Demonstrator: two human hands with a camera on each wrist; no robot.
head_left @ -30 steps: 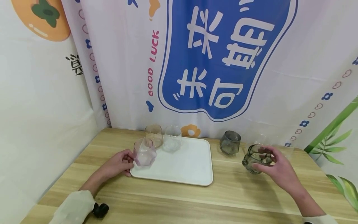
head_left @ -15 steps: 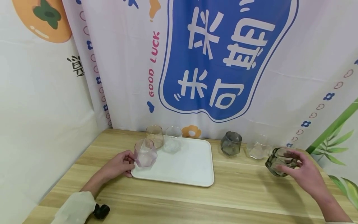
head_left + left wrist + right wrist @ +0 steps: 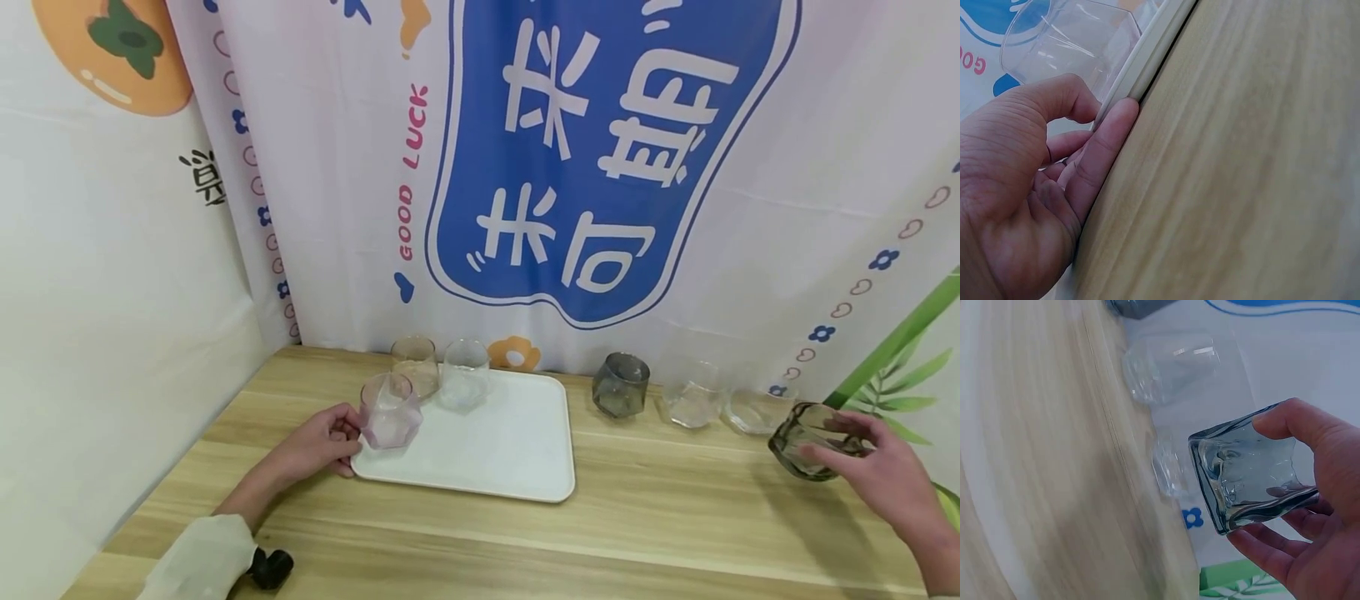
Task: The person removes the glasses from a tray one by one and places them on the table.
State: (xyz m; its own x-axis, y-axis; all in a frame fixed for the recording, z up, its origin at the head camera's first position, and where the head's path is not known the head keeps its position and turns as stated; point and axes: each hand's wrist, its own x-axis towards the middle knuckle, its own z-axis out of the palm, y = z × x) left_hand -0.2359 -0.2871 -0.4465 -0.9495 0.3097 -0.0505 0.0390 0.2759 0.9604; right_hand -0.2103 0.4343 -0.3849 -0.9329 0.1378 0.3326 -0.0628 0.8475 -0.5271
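My left hand [image 3: 326,442] pinches the left front corner of a white tray [image 3: 495,450], with thumb and finger at its rim [image 3: 1141,65] in the left wrist view. Just beside those fingers, a pinkish faceted glass [image 3: 390,417] stands on the tray. Behind it are an amber glass [image 3: 415,367] and a clear glass [image 3: 465,379]. My right hand [image 3: 885,467] grips a smoky grey glass [image 3: 806,442] with thick wavy walls, tilted and raised over the right end of the table. In the right wrist view the square base of this grey glass [image 3: 1241,469] faces the camera.
Along the back edge right of the tray stand a dark grey faceted glass [image 3: 621,387], a clear glass [image 3: 692,398] and a low clear glass [image 3: 753,410]. A printed curtain [image 3: 345,208] hangs right behind the wooden table [image 3: 525,542].
My right hand has carried the smoky grey glass to the right, uncovering the two clear glasses at the back. The left hand and the tray stay in place.
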